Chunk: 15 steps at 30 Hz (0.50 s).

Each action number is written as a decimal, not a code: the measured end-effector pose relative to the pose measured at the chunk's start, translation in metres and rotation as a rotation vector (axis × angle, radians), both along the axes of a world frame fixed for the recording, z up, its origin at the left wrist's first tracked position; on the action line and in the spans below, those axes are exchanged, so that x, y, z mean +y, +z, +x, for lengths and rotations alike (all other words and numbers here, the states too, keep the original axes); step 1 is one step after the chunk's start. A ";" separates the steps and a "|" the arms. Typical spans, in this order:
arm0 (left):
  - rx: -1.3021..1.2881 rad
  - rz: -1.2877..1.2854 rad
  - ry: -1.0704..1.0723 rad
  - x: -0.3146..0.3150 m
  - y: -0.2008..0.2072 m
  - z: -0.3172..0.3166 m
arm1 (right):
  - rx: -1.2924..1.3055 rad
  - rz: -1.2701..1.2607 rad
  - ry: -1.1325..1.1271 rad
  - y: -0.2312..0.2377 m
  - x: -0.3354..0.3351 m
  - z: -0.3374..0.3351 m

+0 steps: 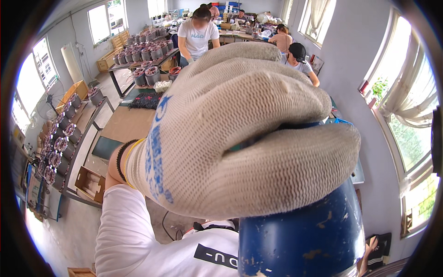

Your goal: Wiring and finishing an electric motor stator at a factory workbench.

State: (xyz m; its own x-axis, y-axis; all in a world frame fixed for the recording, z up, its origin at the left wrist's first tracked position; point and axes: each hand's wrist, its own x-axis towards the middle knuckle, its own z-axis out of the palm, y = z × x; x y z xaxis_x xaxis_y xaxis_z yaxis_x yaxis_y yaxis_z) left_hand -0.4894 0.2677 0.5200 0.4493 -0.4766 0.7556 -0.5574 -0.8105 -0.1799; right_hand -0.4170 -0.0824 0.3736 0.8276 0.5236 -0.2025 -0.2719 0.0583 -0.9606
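My left hand [230,134] fills the middle of the view, very near the camera, in a cream knitted glove with blue print and a yellow cuff edge. Its fingers are bent and point to the right, with the thumb lowest. Under the thumb stands a dark blue painted metal cylinder [304,235] with chipped paint. More blue shows in the gap between thumb and fingers, so the hand appears closed on this cylinder; the fingertips' contact is hidden. A white sleeve [124,226] leads up to the hand from the lower left. My right hand is out of view.
Several grey motor stators with reddish windings [150,51] stand on a table behind; more stators [60,143] line the left rack. A cardboard box [90,184] sits low at left. Co-workers, one in a white shirt [198,34], one in a black cap [297,53], are beyond. Curtained windows [410,92] line the right wall.
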 end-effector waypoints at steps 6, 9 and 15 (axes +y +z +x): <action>0.265 -1.075 -0.670 0.000 -0.070 0.018 | -0.018 0.029 0.015 -0.010 0.000 0.004; 0.454 -1.309 -0.540 -0.007 -0.055 0.000 | -0.001 0.019 0.042 -0.006 0.001 0.005; -0.210 -0.105 -0.309 -0.018 -0.005 0.030 | -0.027 0.107 0.013 -0.003 -0.002 0.004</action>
